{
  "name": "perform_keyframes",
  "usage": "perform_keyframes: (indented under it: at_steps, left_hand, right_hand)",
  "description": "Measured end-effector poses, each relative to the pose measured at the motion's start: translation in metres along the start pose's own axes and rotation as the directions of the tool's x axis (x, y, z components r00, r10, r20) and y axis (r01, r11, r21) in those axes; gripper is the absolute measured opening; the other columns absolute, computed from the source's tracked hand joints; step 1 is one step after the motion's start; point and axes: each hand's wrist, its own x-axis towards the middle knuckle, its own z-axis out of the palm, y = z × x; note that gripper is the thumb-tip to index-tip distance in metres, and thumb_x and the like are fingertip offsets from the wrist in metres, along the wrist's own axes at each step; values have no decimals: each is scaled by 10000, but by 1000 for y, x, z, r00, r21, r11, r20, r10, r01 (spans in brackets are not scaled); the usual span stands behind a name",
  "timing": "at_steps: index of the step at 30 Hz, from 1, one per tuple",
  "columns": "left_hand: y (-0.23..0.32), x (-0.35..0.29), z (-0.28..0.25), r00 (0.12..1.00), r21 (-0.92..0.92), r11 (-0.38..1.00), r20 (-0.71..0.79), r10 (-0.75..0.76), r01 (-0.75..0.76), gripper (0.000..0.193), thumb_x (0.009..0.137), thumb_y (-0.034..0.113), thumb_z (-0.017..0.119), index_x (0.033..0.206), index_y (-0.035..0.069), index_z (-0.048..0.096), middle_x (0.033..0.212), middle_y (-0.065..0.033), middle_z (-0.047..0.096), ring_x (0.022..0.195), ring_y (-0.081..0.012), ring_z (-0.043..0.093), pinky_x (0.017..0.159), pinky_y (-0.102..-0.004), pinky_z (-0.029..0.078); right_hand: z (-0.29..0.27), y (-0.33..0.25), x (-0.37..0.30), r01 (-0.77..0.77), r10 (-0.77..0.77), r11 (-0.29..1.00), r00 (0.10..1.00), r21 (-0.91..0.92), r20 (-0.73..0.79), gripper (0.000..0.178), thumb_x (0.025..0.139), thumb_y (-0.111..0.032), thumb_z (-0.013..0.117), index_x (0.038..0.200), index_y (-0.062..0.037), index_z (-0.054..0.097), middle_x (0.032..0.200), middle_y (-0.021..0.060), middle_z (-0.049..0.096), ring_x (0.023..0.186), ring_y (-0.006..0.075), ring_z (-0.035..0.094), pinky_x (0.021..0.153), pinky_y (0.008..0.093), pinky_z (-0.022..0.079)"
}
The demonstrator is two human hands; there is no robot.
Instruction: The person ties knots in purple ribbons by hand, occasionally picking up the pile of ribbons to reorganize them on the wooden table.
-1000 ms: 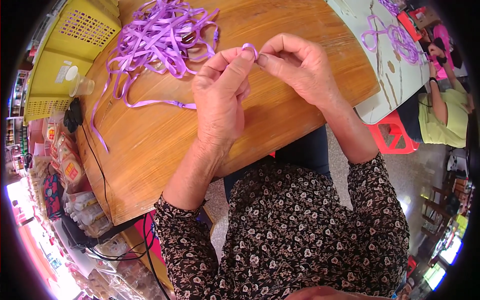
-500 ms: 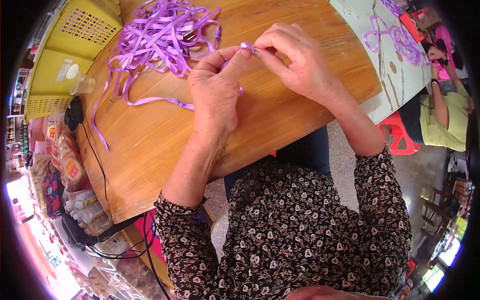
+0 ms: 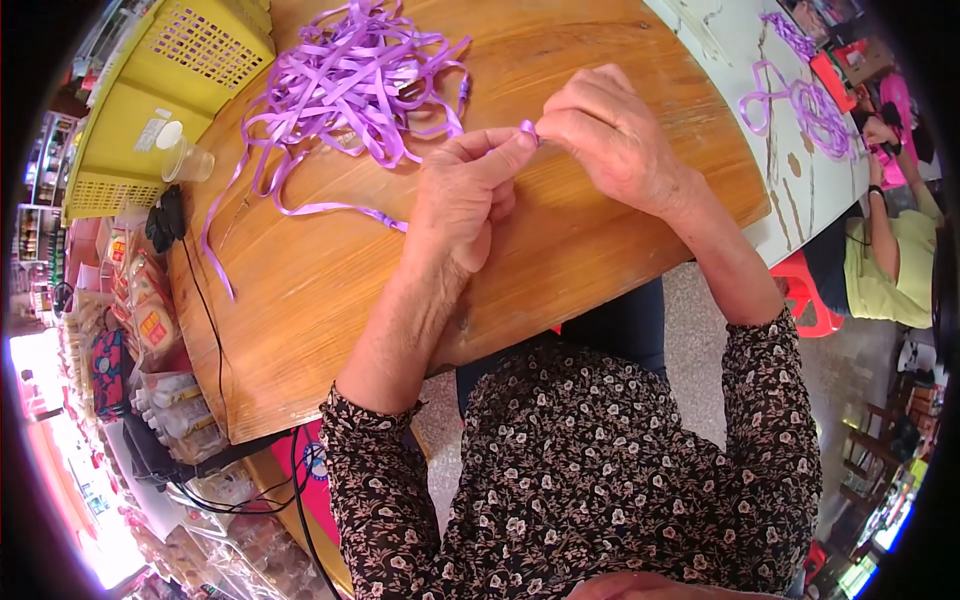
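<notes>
Purple is shown by the ribbon (image 3: 527,128) at the left hand (image 3: 455,200) and the heap (image 3: 350,80) beyond it, grained orange-brown by the table (image 3: 580,260) beneath, yellow by the basket (image 3: 110,160) further left, veined white by the tabletop (image 3: 815,190) past the right hand (image 3: 622,140), and pale-flowered black by the shirt (image 3: 600,460) behind.

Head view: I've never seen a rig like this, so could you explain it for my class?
There is no robot: a person works bare-handed, seen by a wide fisheye camera worn on the head, looking down. On the wooden tabletop lies a tangled heap of purple ribbon, with a clear plastic cup beside a yellow perforated basket at the left. The left hand pinches a small bit of ribbon; the right hand is close by, its grip too hidden to judge.
</notes>
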Motion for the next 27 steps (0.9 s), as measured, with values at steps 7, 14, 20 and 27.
perform_keyframes:
  at_steps: [7, 14, 20, 27]
  left_hand:
    - [3, -2, 1, 991, 2, 998, 112, -67, 67, 154, 787, 128, 686, 835, 9, 600, 574, 78, 407, 454, -29, 286, 406, -196, 208]
    - [2, -5, 4, 990, -51, 998, 143, -14, 22, 145, 797, 102, 670, 868, 6, 587, 605, 67, 433, 465, -25, 298, 413, -194, 218]
    - [-3, -3, 8, 989, -20, 989, 25, 147, -147, 150, 787, 84, 667, 892, 9, 589, 647, 47, 490, 476, -20, 340, 421, -180, 252]
    - [-6, -5, 9, 967, 9, 967, 6, 255, -255, 144, 784, 79, 672, 887, 15, 594, 671, 40, 519, 481, -15, 371, 413, -173, 260]
  right_hand:
    - [-13, 2, 2, -31, 22, 990, 997, 137, 71, 117, 703, -23, 641, 809, -37, 595, 762, 50, 541, 681, 207, 508, 617, 303, 394]
    - [-11, -3, 0, -261, 241, 855, 965, 449, 103, 87, 778, 9, 611, 862, -6, 599, 794, 67, 571, 717, 188, 561, 618, 246, 444]
    - [-3, -10, -2, -427, 478, 669, 874, 609, 88, 78, 793, 5, 619, 870, -3, 607, 825, 51, 598, 732, 136, 560, 634, 227, 440]
    - [-5, -14, 3, -406, 447, 740, 893, 537, 59, 52, 794, -3, 624, 839, 8, 602, 797, 24, 578, 750, 82, 530, 647, 200, 417]
